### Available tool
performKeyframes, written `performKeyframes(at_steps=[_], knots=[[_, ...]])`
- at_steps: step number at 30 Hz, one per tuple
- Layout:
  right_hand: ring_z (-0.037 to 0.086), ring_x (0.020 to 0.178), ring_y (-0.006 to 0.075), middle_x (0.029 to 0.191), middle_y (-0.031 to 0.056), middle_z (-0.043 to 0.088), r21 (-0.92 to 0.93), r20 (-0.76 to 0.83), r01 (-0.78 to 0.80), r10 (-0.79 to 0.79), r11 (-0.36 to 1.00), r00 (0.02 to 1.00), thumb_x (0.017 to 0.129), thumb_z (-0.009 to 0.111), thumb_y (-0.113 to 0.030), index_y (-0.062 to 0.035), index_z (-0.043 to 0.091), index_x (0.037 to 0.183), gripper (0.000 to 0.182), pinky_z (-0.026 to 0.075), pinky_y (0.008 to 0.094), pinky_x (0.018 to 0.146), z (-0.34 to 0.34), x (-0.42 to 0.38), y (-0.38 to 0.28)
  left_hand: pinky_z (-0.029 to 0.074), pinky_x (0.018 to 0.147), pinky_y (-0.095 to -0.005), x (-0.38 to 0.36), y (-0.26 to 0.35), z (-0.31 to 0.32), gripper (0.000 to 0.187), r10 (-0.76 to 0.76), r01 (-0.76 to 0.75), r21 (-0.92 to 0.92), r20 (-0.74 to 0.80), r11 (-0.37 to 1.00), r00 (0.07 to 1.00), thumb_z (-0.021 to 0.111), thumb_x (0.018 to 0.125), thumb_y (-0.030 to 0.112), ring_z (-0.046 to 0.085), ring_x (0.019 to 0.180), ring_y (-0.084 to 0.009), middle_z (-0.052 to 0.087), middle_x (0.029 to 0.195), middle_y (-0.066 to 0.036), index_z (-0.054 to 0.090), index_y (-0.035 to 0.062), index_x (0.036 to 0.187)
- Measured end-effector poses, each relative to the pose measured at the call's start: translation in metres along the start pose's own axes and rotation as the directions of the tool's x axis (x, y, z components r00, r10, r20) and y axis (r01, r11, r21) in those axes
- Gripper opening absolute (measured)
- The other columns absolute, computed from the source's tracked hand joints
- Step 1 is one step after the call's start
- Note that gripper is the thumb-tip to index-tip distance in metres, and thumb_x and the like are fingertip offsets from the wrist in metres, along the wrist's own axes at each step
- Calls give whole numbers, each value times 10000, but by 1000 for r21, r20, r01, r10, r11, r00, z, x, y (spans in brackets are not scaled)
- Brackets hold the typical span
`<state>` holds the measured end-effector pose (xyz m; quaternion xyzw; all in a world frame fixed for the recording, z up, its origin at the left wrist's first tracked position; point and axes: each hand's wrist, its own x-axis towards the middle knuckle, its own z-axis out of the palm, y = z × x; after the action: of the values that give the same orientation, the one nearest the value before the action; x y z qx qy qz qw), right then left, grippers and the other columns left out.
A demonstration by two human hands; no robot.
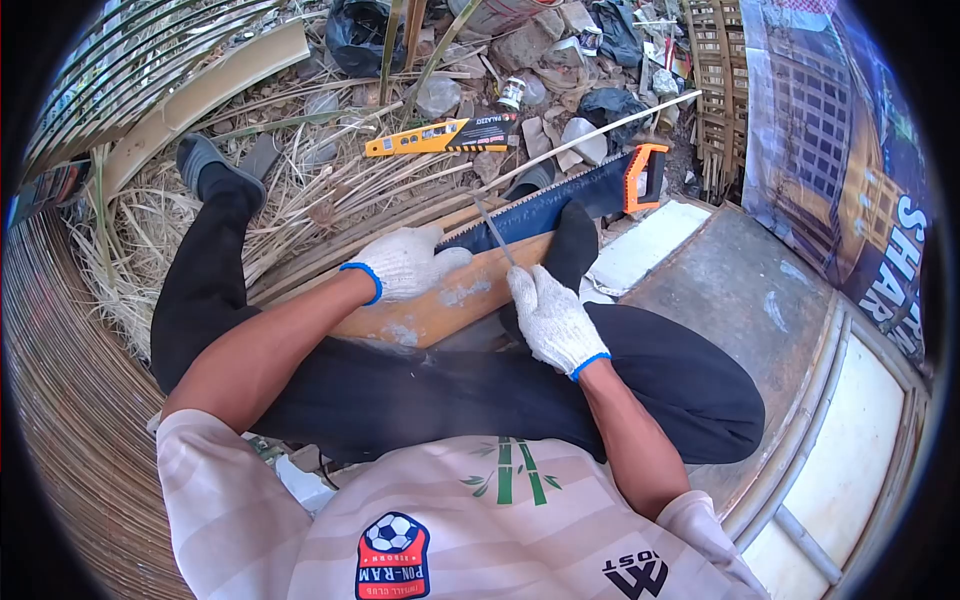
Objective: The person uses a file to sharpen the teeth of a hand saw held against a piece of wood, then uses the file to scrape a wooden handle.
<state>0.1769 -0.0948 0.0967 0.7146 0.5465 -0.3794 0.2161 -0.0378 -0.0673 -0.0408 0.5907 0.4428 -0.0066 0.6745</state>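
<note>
Two gloved hands are working low in the head view, person sitting with legs folded around the job. Right hand (553,320) is sitting nearest, white knit glove, fingers curled shut around the lower end of a thin metal file (493,230); the rod is running up and away from the fingertips, tilted left, its far end crossing the saw blade edge. Left hand (405,263) is lying just beyond and to the left, fingers bent down and pressing on the top of a wooden board (440,305), gripping its upper edge; cannot tell how far the fingers wrap behind it. Board is lying tilted across the lap, pale smears on its face. Handsaw (570,200) is standing against the board's far edge, dark blue blade running up to the right, orange handle (648,175) at the far end; a black-socked foot (572,245) is pressing against blade and board just right of the file. Further out a second saw (440,136), yellow with black handle, is lying flat on dry bamboo scraps (300,200). Beyond that, rubble and black bags (365,35) are piling up at the top.
</note>
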Motion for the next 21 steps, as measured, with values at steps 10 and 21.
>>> performKeyframes(at_steps=[10,21], knots=[[631,1062,589,1072,391,675,-15,14,-51,51,999,999,1133,433,-426,12,596,1158,468,498,644,892,-6,-9,-7,525,953,-526,-7,10,-10,684,-34,34,10,37,999,999,546,1040,609,693,1100,-494,719,1166,-334,689,-28,1241],[691,1002,559,1020,383,711,-84,-83,75,-82,994,993,1108,442,-479,56,601,1164,561,532,627,921,16,42,-9,518,980,-537,-4,9,-5,712,-6,9,86,-31,996,999,531,1041,617,688,1125,-495,718,1153,-344,685,-58,1209]])
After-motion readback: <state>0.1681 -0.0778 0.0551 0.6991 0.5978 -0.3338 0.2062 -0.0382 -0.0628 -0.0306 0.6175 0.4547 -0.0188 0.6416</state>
